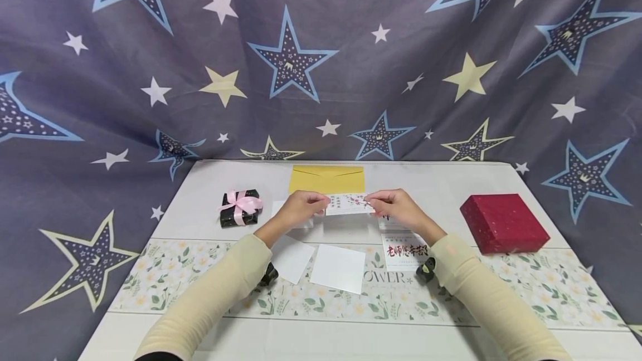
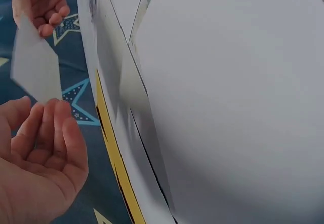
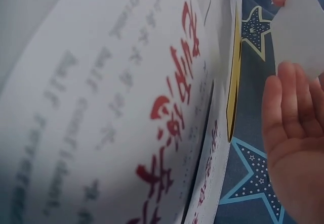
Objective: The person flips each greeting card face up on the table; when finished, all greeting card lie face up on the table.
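Both hands hold up one white card (image 1: 350,204) printed with dark writing and a pink blossom branch. My left hand (image 1: 305,205) pinches its left end, and my right hand (image 1: 393,206) pinches the right end. In the left wrist view the card's plain back (image 2: 38,62) faces the camera, with the left fingertips at its lower edge. The right wrist view shows the right hand (image 3: 298,133) at the card's near end. Below the hands lie two blank white cards, one under the left forearm (image 1: 291,259) and one beside it (image 1: 338,268).
A card with red writing (image 1: 403,252) lies under the right wrist, another card partly hidden behind it. The yellow envelope (image 1: 326,179) is at the table's back edge. A black gift box with pink ribbon (image 1: 241,208) stands left, a red box (image 1: 504,223) right.
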{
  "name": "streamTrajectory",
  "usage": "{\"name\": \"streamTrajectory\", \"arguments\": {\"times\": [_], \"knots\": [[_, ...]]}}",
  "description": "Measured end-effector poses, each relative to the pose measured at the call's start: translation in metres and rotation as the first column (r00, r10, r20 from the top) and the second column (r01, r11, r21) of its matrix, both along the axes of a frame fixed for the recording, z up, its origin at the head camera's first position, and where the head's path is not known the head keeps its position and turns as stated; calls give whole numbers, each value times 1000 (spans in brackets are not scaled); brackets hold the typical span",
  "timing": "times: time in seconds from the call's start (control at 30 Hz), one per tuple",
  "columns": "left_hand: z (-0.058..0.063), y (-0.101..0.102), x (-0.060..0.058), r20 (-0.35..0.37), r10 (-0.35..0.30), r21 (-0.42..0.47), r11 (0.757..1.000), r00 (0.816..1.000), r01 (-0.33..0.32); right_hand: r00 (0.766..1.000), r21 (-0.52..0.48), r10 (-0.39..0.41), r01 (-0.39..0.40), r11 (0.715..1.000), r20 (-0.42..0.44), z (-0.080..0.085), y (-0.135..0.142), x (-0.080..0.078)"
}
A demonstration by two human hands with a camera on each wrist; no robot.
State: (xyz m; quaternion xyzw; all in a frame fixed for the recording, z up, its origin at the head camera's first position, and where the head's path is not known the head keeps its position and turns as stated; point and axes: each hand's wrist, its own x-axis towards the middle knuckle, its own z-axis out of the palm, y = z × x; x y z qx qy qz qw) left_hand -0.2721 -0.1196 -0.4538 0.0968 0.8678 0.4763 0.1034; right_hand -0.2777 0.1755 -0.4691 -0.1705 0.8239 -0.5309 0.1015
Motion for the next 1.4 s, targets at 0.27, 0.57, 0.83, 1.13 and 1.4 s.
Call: {"name": "streamTrajectory", "arguments": {"times": [0.27,0.57,0.83,1.13,1.4], "knots": [[0,8,3,-127,-131,-179,978,983,108,997,145,0,12,989,-82,-5,-2,-2],[-7,18,5,-155,-248,-395,903,956,170,992,281,48,-13,960,-116,-13,-5,-7],[-9,28,5,-111,-303,-552,811,947,195,994,405,64,-25,914,-83,-15,-7,-7],[-8,33,5,-113,-342,-639,744,933,196,994,476,97,-62,877,-50,-14,-9,-8],[-8,39,8,-102,-313,-665,727,944,169,996,489,85,-59,870,-33,-14,-9,-9]]}}
